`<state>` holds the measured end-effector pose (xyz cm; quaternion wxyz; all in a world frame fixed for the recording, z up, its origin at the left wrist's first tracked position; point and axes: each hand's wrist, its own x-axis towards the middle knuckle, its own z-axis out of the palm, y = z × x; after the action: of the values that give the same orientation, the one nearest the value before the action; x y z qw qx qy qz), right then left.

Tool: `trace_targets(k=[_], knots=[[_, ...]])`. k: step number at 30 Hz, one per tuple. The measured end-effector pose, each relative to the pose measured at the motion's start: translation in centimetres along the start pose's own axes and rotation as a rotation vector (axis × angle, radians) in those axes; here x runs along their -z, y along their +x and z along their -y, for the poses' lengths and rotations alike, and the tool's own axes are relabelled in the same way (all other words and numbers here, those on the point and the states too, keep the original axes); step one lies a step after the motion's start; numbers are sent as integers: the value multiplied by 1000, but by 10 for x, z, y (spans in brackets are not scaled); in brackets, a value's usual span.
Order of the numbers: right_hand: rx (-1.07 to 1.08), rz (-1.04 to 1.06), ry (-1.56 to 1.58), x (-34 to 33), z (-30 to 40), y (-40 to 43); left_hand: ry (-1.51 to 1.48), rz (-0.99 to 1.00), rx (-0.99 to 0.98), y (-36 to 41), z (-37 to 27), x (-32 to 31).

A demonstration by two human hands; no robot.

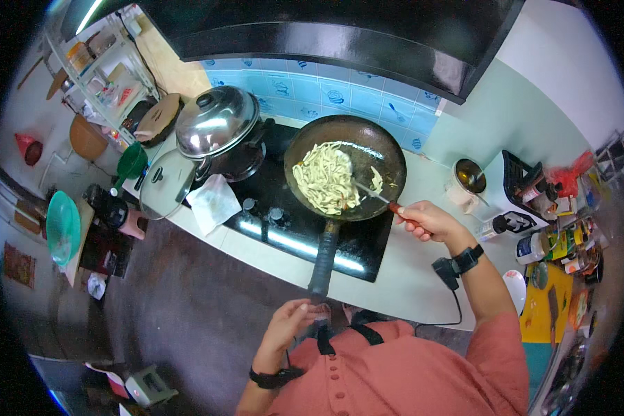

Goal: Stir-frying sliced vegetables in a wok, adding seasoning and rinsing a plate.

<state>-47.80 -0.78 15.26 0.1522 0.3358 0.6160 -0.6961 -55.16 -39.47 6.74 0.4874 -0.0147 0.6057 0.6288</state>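
Note:
My right hand (429,221) is closed around the reddish-brown handle of a metal spatula (373,192), its blade end in among the noodles. Pale, flat noodles (322,177) lie heaped in the left half of a dark wok (382,148), with a few strands apart on the right. The wok rests on a black glass cooktop (270,239), its long black handle (323,260) pointing toward me. Just by the end of that handle is my left hand (291,322), fingers loosely curled; I see nothing held in it.
Left of the wok stands a pot with a domed steel lid (216,122). A glass lid (164,187) and a white cloth or paper (214,204) lie nearby. On the right are a container with a ladle (468,179), a black-and-white rack (515,192) of bottles, and a knife (553,314) on a yellow board (533,322).

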Motion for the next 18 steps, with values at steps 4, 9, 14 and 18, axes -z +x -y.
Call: trace_targets(k=[4, 9, 14, 18], knots=[[95, -297, -411, -12, 15, -40, 179, -118, -149, 35, -12, 21], [507, -727, -1129, -32, 6, -70, 829, -551, -687, 138, -46, 54], [547, -831, -1201, -41, -4, -101, 1099, -764, -766, 193, -83, 42], [568, -892, -1230, -43, -8, -136, 1219, -717, -816, 214, -87, 44]])
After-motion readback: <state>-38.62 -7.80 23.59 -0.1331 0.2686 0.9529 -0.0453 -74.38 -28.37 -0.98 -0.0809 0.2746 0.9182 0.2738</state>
